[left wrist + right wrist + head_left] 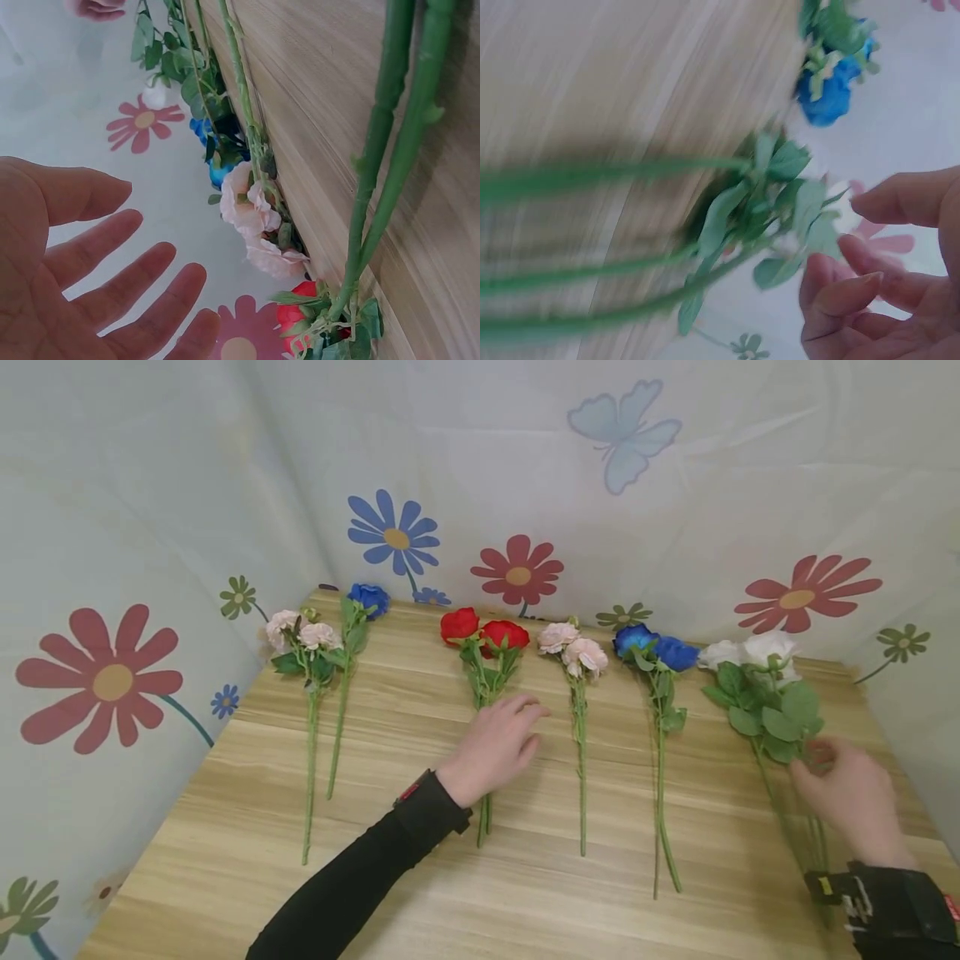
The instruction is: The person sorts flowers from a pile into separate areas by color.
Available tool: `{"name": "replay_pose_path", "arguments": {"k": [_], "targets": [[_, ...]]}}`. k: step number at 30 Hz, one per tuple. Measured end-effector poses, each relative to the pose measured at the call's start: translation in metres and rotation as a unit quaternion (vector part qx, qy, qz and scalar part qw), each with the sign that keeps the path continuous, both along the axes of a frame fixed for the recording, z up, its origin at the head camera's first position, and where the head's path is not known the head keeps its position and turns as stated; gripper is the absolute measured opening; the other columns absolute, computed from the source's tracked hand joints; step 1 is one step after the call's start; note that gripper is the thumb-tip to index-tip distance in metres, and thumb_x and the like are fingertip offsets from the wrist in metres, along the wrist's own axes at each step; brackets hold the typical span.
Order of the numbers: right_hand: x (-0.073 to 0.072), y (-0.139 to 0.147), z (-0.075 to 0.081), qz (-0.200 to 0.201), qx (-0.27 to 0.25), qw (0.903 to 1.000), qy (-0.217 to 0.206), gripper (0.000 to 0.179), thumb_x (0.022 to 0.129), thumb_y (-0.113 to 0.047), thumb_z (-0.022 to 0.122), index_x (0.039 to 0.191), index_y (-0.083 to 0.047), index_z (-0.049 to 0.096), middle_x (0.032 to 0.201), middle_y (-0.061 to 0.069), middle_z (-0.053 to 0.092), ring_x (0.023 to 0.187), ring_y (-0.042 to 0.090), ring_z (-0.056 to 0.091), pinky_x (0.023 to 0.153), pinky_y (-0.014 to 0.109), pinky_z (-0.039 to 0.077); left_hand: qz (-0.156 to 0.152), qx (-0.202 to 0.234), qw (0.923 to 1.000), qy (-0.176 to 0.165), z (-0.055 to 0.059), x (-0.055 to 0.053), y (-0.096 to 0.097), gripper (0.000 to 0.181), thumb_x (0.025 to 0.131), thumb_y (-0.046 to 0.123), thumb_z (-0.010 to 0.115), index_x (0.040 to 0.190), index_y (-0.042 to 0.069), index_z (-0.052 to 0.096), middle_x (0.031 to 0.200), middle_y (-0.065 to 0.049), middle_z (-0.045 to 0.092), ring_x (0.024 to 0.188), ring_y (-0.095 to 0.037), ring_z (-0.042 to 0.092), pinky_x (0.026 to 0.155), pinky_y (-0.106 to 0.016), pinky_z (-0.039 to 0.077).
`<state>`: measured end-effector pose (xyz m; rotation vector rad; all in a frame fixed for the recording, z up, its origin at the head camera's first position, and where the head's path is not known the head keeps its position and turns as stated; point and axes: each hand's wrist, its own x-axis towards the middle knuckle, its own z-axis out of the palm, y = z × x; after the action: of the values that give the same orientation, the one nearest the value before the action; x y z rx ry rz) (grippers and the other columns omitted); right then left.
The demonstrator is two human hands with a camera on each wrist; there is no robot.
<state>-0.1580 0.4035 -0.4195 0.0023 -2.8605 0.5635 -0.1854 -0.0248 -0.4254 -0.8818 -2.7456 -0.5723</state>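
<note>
My left hand [495, 747] is above the stems of two red artificial flowers [504, 637], covering part of them in the head view. In the left wrist view its fingers [154, 262] are spread and hold nothing, beside green stems [375, 157]. At the right, my right hand [847, 789] is by the leaves [780, 718] of the white artificial flowers [771, 650]. The right wrist view shows its thumb and loosely bent fingers [847, 300] apart, with no stem between them. Whether a fingertip touches a leaf, I cannot tell.
On the wooden table [525, 893], pink flowers [585, 656] and blue flowers [675, 653] lie between the hands. Farther left are another pink spray [318, 637] and a single blue flower [369, 600]. A printed cloth [450, 443] hangs behind the table.
</note>
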Motion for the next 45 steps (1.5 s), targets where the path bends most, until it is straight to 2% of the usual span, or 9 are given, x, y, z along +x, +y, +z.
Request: {"name": "replay_pose_path", "arguments": {"k": [5, 8, 14, 21, 27, 31, 36, 43, 45], "targets": [[0.001, -0.023, 0.001, 0.000, -0.040, 0.9966, 0.072, 0.029, 0.083, -0.008, 0.061, 0.104, 0.012, 0.059, 0.085, 0.029, 0.062, 0.063, -0.005, 0.046, 0.050, 0.030, 0.041, 0.009, 0.023, 0.9996, 0.011, -0.001, 0.000, -0.004, 0.032, 0.092, 0.016, 0.059, 0.123, 0.010, 0.060, 0.124, -0.008, 0.058, 0.113, -0.024, 0.055, 0.089, -0.040, 0.049], [0.001, -0.039, 0.000, -0.007, -0.059, 0.9940, 0.091, 0.028, 0.084, -0.009, 0.060, 0.105, 0.009, 0.060, 0.086, 0.024, 0.063, 0.065, -0.014, 0.040, 0.051, 0.021, 0.040, 0.020, 0.030, 0.9992, 0.013, -0.002, -0.001, -0.008, 0.031, 0.092, 0.016, 0.059, 0.122, 0.010, 0.061, 0.123, -0.007, 0.059, 0.111, -0.025, 0.056, 0.088, -0.040, 0.049], [-0.004, -0.071, -0.002, -0.011, -0.105, 0.9887, 0.107, 0.030, 0.088, -0.012, 0.058, 0.113, 0.005, 0.060, 0.092, 0.018, 0.063, 0.071, -0.010, 0.045, 0.056, 0.008, 0.038, 0.052, 0.050, 0.9972, 0.018, 0.000, -0.002, -0.020, 0.031, 0.091, 0.015, 0.060, 0.121, 0.009, 0.061, 0.120, -0.008, 0.060, 0.106, -0.025, 0.057, 0.085, -0.037, 0.051], [-0.013, -0.112, -0.005, 0.009, -0.142, 0.9850, 0.098, 0.030, 0.091, -0.016, 0.057, 0.117, -0.001, 0.060, 0.095, 0.013, 0.062, 0.077, 0.000, 0.051, 0.064, 0.012, 0.042, 0.108, 0.071, 0.9916, 0.007, 0.000, -0.008, -0.041, 0.032, 0.090, 0.016, 0.061, 0.121, 0.009, 0.061, 0.115, -0.007, 0.061, 0.096, -0.021, 0.061, 0.065, -0.033, 0.053], [-0.022, -0.143, -0.005, 0.027, -0.161, 0.9826, 0.089, 0.029, 0.093, -0.016, 0.054, 0.117, -0.001, 0.060, 0.096, 0.011, 0.062, 0.083, 0.018, 0.057, 0.066, 0.015, 0.045, 0.151, 0.095, 0.9839, 0.002, 0.003, -0.013, -0.064, 0.031, 0.090, 0.015, 0.060, 0.121, 0.010, 0.061, 0.117, -0.008, 0.060, 0.080, -0.023, 0.062, 0.055, -0.034, 0.050], [-0.029, -0.163, -0.005, 0.045, -0.180, 0.9784, 0.091, 0.027, 0.092, -0.013, 0.055, 0.115, 0.001, 0.059, 0.094, 0.013, 0.063, 0.083, 0.022, 0.058, 0.066, 0.016, 0.045, 0.182, 0.104, 0.9777, -0.006, 0.005, -0.015, -0.081, 0.031, 0.091, 0.015, 0.059, 0.122, 0.010, 0.061, 0.120, -0.009, 0.060, 0.070, -0.023, 0.059, 0.050, -0.035, 0.047], [-0.034, -0.188, -0.004, 0.069, -0.213, 0.9715, 0.078, 0.027, 0.092, -0.011, 0.055, 0.115, 0.002, 0.059, 0.096, 0.014, 0.063, 0.085, 0.025, 0.060, 0.067, 0.017, 0.046, 0.221, 0.110, 0.9689, -0.019, 0.008, -0.019, -0.105, 0.032, 0.093, 0.018, 0.057, 0.123, 0.008, 0.059, 0.119, -0.013, 0.059, 0.070, -0.027, 0.059, 0.052, -0.039, 0.047], [-0.039, -0.228, 0.000, 0.116, -0.269, 0.9544, 0.059, 0.025, 0.092, -0.009, 0.057, 0.115, 0.000, 0.060, 0.097, 0.014, 0.063, 0.086, 0.027, 0.061, 0.067, 0.019, 0.049, 0.275, 0.110, 0.9547, -0.027, 0.010, -0.021, -0.145, 0.034, 0.092, 0.017, 0.057, 0.121, 0.000, 0.059, 0.117, -0.022, 0.060, 0.096, -0.037, 0.059, 0.077, -0.050, 0.049], [-0.039, -0.240, 0.002, 0.129, -0.286, 0.9482, 0.049, 0.025, 0.092, -0.010, 0.057, 0.114, 0.000, 0.060, 0.097, 0.015, 0.063, 0.086, 0.026, 0.061, 0.067, 0.022, 0.050, 0.296, 0.104, 0.9489, -0.033, 0.008, -0.022, -0.155, 0.034, 0.092, 0.017, 0.058, 0.121, -0.001, 0.059, 0.114, -0.023, 0.061, 0.097, -0.038, 0.059, 0.077, -0.052, 0.048]]}}
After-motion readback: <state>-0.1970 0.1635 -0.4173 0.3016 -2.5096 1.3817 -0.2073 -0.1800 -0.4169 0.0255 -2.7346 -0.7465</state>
